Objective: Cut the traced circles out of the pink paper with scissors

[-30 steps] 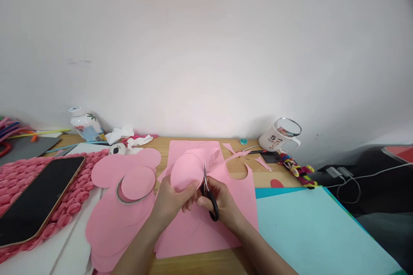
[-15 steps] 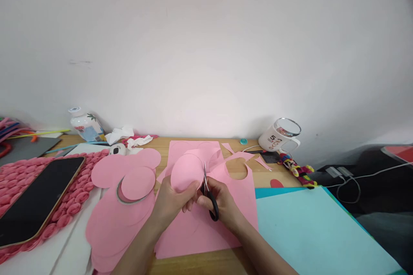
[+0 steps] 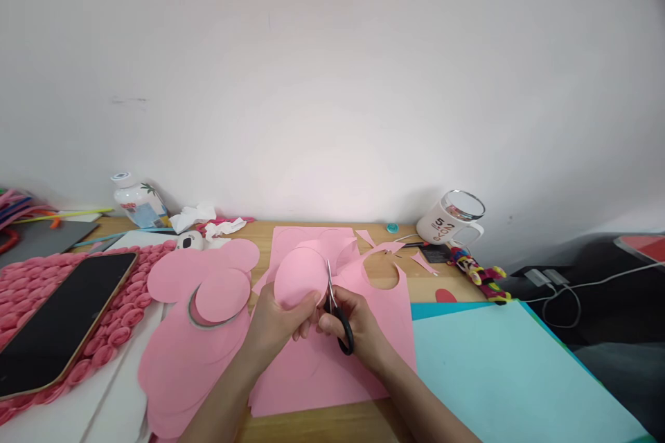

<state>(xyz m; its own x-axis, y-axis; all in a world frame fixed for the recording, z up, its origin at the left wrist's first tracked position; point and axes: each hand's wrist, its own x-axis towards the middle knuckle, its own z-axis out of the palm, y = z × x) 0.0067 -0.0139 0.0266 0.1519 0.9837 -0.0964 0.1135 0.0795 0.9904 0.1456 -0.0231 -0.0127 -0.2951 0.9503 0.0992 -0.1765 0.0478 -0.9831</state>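
Observation:
Between the thumb and fingers of my left hand (image 3: 283,322) is a round piece of pink paper (image 3: 300,275), held up over the sheets. My right hand (image 3: 358,322) grips black-handled scissors (image 3: 341,325), whose blades point away from me along the circle's right edge. A curled strip of pink paper extends behind the blades. Under both hands lie large pink paper sheets (image 3: 337,384), one with a round hole cut near its right edge. To the left, cut pink paper circles (image 3: 223,296) lie in a loose pile, some resting on a roll of tape.
A phone (image 3: 67,318) rests on rows of pink rolled rosettes (image 3: 122,325) at left. A white mug (image 3: 449,216), a small doll (image 3: 478,273) and paper scraps (image 3: 423,261) are at back right. Light blue sheets (image 3: 509,367) cover the right side. A bottle (image 3: 139,201) stands back left.
The scissor blades have shifted very slightly at the circle's right edge. The curled paper strip behind them has moved a little. Both hands stay nearly in place.

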